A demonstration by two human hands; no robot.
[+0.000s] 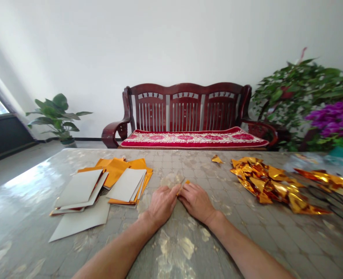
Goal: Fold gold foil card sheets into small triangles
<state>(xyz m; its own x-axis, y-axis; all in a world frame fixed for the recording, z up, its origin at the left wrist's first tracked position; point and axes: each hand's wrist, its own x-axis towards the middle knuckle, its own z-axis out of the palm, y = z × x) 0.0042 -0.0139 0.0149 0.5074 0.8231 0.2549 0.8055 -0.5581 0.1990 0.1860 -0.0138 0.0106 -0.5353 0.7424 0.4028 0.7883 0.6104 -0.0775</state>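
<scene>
Marbled table [247, 248], left hand [161, 204] and right hand [197, 201] pinched on small gold paper [184, 183]; no legible writing.

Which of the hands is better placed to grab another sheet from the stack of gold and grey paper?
Probably the left hand: the sheet stack lies on its side of the table. The right hand sits nearer the folded gold pieces.

Both forearms extended, left hand [161, 204] and right hand [196, 200] palms-down, fingertips meeting
</scene>
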